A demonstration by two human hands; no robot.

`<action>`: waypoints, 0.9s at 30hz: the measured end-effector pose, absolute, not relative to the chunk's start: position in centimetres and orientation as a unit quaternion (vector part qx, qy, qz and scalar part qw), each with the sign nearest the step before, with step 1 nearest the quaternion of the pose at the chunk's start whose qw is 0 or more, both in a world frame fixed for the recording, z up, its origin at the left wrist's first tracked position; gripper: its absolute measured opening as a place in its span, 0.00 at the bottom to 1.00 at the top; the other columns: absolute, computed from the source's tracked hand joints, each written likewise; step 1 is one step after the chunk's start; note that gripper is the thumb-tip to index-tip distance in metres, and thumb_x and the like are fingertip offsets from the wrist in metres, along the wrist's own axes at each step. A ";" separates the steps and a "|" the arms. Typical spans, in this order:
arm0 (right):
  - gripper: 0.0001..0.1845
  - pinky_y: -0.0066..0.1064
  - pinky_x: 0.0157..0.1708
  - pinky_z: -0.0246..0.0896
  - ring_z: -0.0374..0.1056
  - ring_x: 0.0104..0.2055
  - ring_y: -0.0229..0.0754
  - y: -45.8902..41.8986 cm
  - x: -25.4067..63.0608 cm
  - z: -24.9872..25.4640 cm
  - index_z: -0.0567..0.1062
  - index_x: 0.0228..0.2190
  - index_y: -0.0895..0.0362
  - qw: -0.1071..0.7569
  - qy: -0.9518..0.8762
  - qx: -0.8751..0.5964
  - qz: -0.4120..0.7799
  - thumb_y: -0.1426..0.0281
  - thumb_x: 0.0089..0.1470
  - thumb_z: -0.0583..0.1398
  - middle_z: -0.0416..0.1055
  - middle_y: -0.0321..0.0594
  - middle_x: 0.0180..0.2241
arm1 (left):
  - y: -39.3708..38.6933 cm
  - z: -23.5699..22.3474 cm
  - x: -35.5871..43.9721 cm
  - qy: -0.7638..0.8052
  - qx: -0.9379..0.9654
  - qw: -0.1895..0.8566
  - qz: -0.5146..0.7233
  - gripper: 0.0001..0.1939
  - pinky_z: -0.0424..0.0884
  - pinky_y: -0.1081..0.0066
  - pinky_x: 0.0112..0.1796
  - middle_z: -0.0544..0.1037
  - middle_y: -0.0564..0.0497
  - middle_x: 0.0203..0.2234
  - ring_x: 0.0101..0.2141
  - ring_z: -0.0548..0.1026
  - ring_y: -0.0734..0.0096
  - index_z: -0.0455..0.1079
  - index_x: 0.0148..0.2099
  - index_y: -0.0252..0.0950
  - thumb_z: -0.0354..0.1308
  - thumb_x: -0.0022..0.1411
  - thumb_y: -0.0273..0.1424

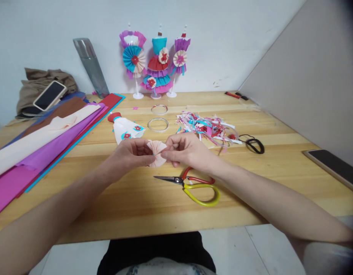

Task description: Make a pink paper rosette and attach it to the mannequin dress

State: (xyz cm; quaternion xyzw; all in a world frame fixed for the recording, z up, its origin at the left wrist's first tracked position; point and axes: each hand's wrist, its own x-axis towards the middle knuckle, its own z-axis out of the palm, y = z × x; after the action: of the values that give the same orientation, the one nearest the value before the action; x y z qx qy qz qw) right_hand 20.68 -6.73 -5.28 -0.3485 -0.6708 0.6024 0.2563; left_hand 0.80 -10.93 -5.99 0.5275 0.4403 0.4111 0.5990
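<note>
Between my two hands is a small pale-pink pleated paper rosette (157,148), fanned out into a near circle. My left hand (133,152) pinches its left side, thumb near the centre. On the right edge, my right hand (184,151) grips it between thumb and curled fingers. Just below the hands lie scissors (180,180) with one red and one yellow handle, blades pointing left. Behind my left hand is a small white paper dress (126,128) with a red top and red flowers on blue patches.
Two tape rolls (158,125) and a heap of paper scraps (205,126) lie beyond my hands. Coloured paper sheets (50,141) cover the left side. Dressed mini mannequins (159,68) and a bottle (92,68) stand at the wall. A phone (333,168) and black hair tie (255,146) are right.
</note>
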 end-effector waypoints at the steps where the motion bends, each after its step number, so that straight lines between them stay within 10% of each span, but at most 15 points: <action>1: 0.15 0.24 0.19 0.54 0.60 0.17 0.30 -6.6 20.8 -5.2 0.71 0.20 0.56 0.252 -0.674 -0.345 0.603 0.62 0.42 0.70 0.66 0.29 0.15 | -10.9 -6.0 0.8 0.439 0.530 0.599 0.410 0.10 0.70 0.74 0.29 0.80 0.52 0.24 0.26 0.75 0.74 0.78 0.32 0.33 0.73 0.44 0.26; 27: 0.12 0.24 0.21 0.55 0.62 0.20 0.31 -7.0 20.5 -5.8 0.70 0.20 0.56 0.239 -0.700 -0.342 0.579 0.64 0.46 0.66 0.66 0.30 0.18 | -11.1 -6.1 0.9 0.457 0.591 0.553 0.368 0.09 0.67 0.73 0.30 0.78 0.52 0.23 0.26 0.74 0.73 0.75 0.30 0.33 0.71 0.48 0.31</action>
State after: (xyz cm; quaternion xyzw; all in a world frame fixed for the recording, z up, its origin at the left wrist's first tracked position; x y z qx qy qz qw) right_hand 20.45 -6.98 -5.76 -0.3423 -0.7001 0.5793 0.2389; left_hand 0.87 -11.08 -6.12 0.5915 0.4569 0.3679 0.5533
